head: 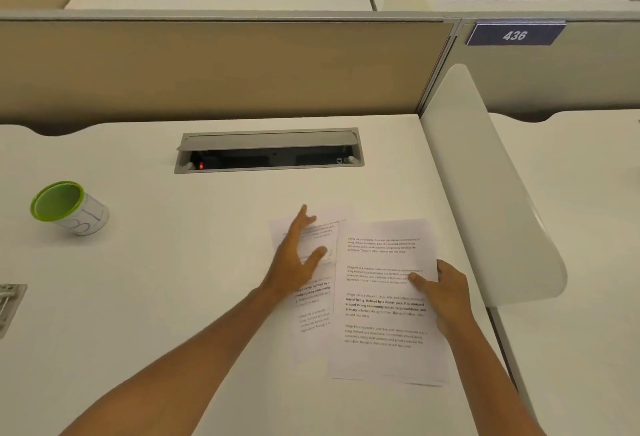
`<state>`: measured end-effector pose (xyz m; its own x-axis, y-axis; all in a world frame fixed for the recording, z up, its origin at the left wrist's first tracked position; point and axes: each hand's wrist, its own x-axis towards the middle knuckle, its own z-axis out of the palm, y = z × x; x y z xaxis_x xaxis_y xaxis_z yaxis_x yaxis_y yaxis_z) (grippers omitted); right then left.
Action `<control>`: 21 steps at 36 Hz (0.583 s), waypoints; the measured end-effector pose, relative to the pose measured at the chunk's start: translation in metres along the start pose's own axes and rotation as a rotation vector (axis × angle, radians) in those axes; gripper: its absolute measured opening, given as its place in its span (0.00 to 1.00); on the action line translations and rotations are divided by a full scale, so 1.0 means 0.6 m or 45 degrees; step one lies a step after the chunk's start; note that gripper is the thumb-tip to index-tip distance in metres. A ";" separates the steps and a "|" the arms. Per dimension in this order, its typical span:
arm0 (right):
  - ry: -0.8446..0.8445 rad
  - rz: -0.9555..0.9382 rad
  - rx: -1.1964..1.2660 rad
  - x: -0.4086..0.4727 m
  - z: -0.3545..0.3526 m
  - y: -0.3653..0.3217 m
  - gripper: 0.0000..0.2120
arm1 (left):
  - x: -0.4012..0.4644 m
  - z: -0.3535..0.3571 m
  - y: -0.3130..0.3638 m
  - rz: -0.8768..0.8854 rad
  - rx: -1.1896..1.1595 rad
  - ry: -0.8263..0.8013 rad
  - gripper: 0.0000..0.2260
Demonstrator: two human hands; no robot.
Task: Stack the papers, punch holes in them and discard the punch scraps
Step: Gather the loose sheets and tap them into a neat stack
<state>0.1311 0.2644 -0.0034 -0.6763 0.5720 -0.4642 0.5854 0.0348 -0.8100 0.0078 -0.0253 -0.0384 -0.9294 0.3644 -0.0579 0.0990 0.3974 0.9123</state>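
Observation:
Printed white papers lie on the white desk (207,262) at the right of centre. A sheet on the left (313,321) lies flat, partly tucked under a small stack on the right (381,311). My left hand (294,262) rests flat on the left sheet, fingers spread. My right hand (441,291) grips the right stack at its right edge, thumb on top. A grey metal hole punch (8,304) shows partly at the left edge of the view, far from both hands.
A white cup with a green rim (69,208) stands at the left of the desk. An open grey cable hatch (268,151) is set into the desk behind the papers. A white curved divider (485,193) rises at the right, a beige partition (207,64) behind.

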 end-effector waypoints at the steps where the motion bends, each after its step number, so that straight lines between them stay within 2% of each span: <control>1: -0.002 -0.007 0.004 -0.002 0.001 -0.002 0.12 | -0.003 -0.009 -0.006 -0.030 0.023 0.039 0.41; 4: -0.014 -0.027 0.007 -0.005 0.011 -0.008 0.12 | -0.014 -0.039 -0.029 -0.127 0.285 -0.059 0.47; 8: -0.033 -0.053 0.018 -0.007 0.035 -0.015 0.12 | -0.031 -0.063 -0.056 -0.064 0.671 -0.230 0.55; 14: -0.065 -0.112 -0.004 -0.009 0.088 -0.039 0.13 | -0.037 -0.066 -0.051 -0.096 0.665 -0.240 0.58; 21: -0.010 -0.197 -0.138 -0.008 0.129 -0.050 0.11 | -0.050 -0.069 -0.042 -0.089 0.624 -0.190 0.51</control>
<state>0.0824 0.1972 -0.0045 -0.7650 0.5467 -0.3404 0.5189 0.2101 -0.8286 0.0184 -0.0813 -0.0429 -0.8823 0.4251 -0.2019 0.2267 0.7599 0.6092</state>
